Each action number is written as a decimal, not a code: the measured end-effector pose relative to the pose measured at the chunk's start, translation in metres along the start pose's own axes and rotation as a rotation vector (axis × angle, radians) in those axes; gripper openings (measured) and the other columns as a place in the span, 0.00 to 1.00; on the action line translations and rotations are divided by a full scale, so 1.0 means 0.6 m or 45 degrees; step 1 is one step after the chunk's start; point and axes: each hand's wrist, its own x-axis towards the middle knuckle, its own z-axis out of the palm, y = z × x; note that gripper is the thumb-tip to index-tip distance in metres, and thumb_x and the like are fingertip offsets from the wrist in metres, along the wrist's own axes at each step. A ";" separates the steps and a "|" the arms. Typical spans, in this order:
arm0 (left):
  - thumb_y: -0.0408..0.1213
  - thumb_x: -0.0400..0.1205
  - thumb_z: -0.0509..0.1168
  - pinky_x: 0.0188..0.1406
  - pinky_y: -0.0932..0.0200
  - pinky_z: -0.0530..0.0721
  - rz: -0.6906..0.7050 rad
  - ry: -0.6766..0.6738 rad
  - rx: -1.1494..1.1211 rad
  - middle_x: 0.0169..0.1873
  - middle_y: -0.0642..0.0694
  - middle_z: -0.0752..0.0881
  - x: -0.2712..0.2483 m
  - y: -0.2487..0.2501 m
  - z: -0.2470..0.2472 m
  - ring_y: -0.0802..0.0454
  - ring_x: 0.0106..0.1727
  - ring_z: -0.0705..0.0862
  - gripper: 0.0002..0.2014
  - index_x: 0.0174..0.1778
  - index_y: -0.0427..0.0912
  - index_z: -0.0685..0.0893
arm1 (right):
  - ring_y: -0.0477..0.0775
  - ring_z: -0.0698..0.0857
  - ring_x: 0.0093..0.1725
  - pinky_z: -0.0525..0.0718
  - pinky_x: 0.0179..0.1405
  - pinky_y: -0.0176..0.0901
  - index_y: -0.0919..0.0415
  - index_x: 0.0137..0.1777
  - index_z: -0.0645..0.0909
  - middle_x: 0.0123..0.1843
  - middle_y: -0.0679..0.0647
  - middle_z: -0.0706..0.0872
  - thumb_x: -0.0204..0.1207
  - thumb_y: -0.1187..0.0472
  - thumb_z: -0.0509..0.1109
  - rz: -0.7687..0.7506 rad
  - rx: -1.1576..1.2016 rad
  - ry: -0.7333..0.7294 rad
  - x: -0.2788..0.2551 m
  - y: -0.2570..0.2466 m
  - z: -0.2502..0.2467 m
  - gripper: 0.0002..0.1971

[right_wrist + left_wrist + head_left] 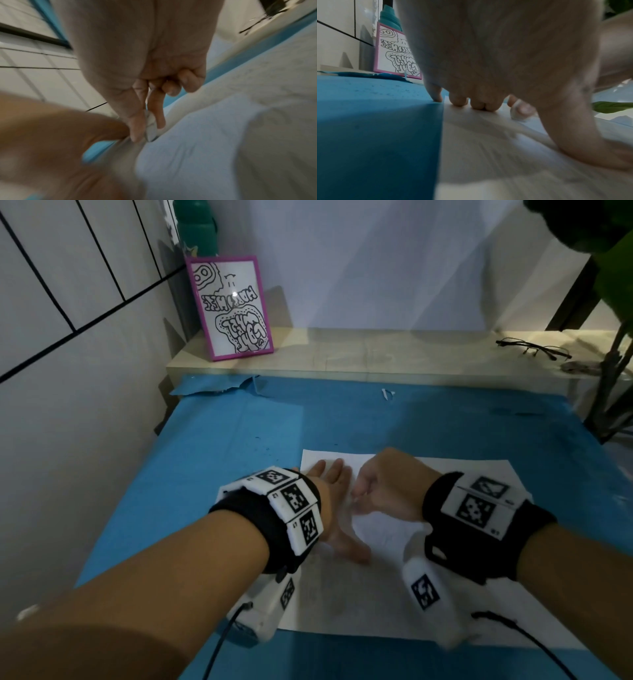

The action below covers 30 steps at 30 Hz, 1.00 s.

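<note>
Left hand (337, 508) lies flat, pinning the paper (342, 601); right hand (390, 484), just beside it, pinches what may be an eraser (150, 131).

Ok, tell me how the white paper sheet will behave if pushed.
The white paper sheet looks thin and floppy; it probably slides easily on the blue mat, perhaps why the left hand presses it flat. It seems creased beside the right hand, so pushing likely buckles it.

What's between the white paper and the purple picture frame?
Head view: only bare blue mat, torn at its far edge, then ledge, separate paper from frame.
</note>
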 end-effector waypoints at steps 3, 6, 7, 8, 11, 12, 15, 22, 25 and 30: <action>0.75 0.64 0.66 0.81 0.43 0.41 -0.013 -0.027 0.009 0.82 0.51 0.33 0.000 0.000 -0.003 0.49 0.83 0.36 0.65 0.83 0.47 0.32 | 0.44 0.84 0.38 0.78 0.38 0.32 0.58 0.37 0.88 0.38 0.48 0.89 0.66 0.57 0.79 0.050 0.044 0.001 -0.001 0.007 -0.006 0.05; 0.75 0.64 0.67 0.82 0.42 0.41 -0.022 -0.068 0.004 0.82 0.52 0.32 0.002 -0.001 -0.004 0.50 0.83 0.35 0.65 0.82 0.47 0.31 | 0.49 0.86 0.44 0.79 0.42 0.36 0.61 0.39 0.88 0.41 0.51 0.90 0.66 0.57 0.80 0.110 0.072 0.085 0.001 0.013 -0.009 0.08; 0.75 0.64 0.66 0.82 0.43 0.41 -0.013 -0.062 0.002 0.82 0.52 0.32 0.002 -0.002 -0.004 0.50 0.83 0.35 0.66 0.82 0.48 0.31 | 0.47 0.85 0.42 0.78 0.40 0.34 0.59 0.37 0.87 0.38 0.49 0.88 0.66 0.57 0.80 0.083 0.069 0.060 -0.003 0.010 -0.003 0.06; 0.76 0.63 0.66 0.82 0.43 0.41 -0.008 -0.053 0.002 0.82 0.52 0.32 0.002 -0.003 -0.003 0.50 0.83 0.35 0.66 0.82 0.48 0.32 | 0.45 0.83 0.40 0.77 0.39 0.33 0.55 0.36 0.86 0.36 0.46 0.86 0.65 0.57 0.80 0.063 0.074 0.026 -0.007 0.007 0.002 0.05; 0.74 0.65 0.67 0.82 0.42 0.41 -0.013 -0.065 0.002 0.82 0.51 0.32 -0.001 -0.002 -0.006 0.50 0.83 0.35 0.65 0.82 0.47 0.32 | 0.40 0.82 0.38 0.76 0.36 0.27 0.54 0.37 0.87 0.33 0.38 0.84 0.66 0.55 0.79 0.100 0.156 0.061 -0.014 0.023 -0.004 0.05; 0.73 0.65 0.67 0.82 0.41 0.41 -0.014 -0.080 -0.005 0.82 0.51 0.32 -0.003 0.000 -0.009 0.50 0.83 0.35 0.65 0.82 0.47 0.31 | 0.39 0.81 0.36 0.74 0.33 0.26 0.56 0.39 0.87 0.33 0.38 0.83 0.66 0.56 0.79 0.133 0.217 0.130 -0.013 0.032 -0.007 0.06; 0.71 0.67 0.68 0.82 0.40 0.41 -0.017 -0.125 -0.023 0.82 0.51 0.32 -0.011 0.002 -0.016 0.50 0.83 0.34 0.63 0.82 0.46 0.31 | 0.44 0.78 0.31 0.71 0.29 0.34 0.59 0.39 0.85 0.35 0.48 0.84 0.68 0.60 0.78 0.289 0.683 0.375 -0.021 0.060 0.008 0.05; 0.58 0.82 0.60 0.81 0.42 0.39 0.197 0.034 0.288 0.84 0.43 0.38 -0.038 0.057 -0.008 0.45 0.84 0.37 0.44 0.84 0.41 0.41 | 0.52 0.76 0.25 0.80 0.27 0.40 0.65 0.42 0.83 0.34 0.58 0.81 0.77 0.69 0.68 0.378 1.532 0.512 -0.046 0.102 0.034 0.04; 0.45 0.86 0.54 0.80 0.36 0.46 0.440 -0.052 0.128 0.84 0.42 0.48 -0.060 0.101 0.019 0.43 0.84 0.47 0.31 0.84 0.45 0.52 | 0.50 0.77 0.22 0.82 0.24 0.38 0.65 0.42 0.82 0.32 0.57 0.80 0.77 0.69 0.67 0.347 1.632 0.540 -0.046 0.103 0.038 0.04; 0.56 0.82 0.40 0.78 0.39 0.51 -0.050 0.072 0.335 0.83 0.43 0.52 0.014 0.023 -0.007 0.41 0.83 0.51 0.33 0.83 0.47 0.54 | 0.46 0.77 0.18 0.85 0.22 0.38 0.67 0.40 0.81 0.32 0.59 0.79 0.77 0.71 0.66 0.356 1.664 0.537 -0.042 0.101 0.036 0.05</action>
